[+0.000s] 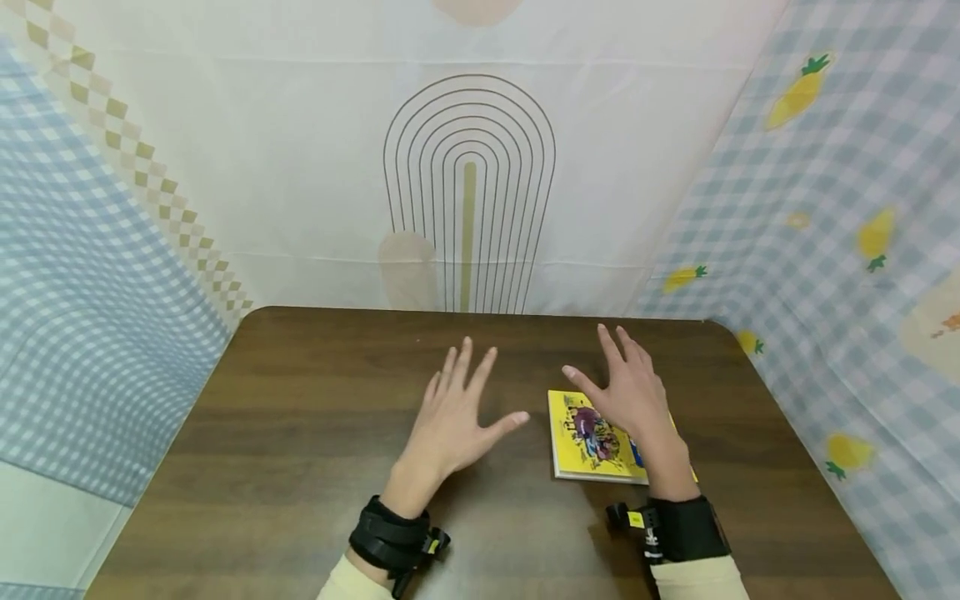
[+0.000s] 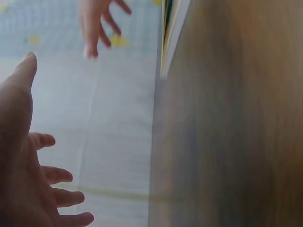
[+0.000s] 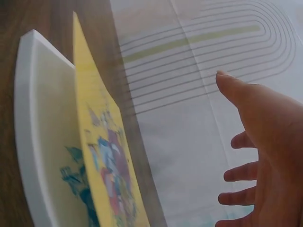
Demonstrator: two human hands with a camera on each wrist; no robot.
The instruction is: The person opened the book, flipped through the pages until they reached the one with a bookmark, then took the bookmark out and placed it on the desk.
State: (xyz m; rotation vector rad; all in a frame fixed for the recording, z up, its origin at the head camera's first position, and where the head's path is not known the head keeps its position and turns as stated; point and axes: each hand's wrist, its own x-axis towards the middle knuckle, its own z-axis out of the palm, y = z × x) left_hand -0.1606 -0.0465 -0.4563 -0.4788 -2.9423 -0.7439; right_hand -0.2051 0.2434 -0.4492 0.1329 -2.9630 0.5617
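Note:
A yellow book (image 1: 588, 437) with a colourful cartoon picture on its cover lies on the right part of the brown table. In the right wrist view its yellow cover (image 3: 102, 137) stands a little lifted from the white-edged pages (image 3: 47, 118) below. My right hand (image 1: 633, 396) is held over the book with fingers spread, gripping nothing, and hides its right part. To the left of the book, my left hand (image 1: 453, 421) hovers above the table with straight, spread fingers and thumb out. Only a corner of the book (image 2: 173, 38) shows in the left wrist view.
The dark wood table (image 1: 262, 467) has rounded far corners. Behind it hangs a white cloth (image 1: 300, 167) with an arch pattern. Blue checked cloths hang at the left (image 1: 97, 275) and right, the right cloth (image 1: 795, 292) printed with yellow fruit. Each wrist wears a black strap with a camera.

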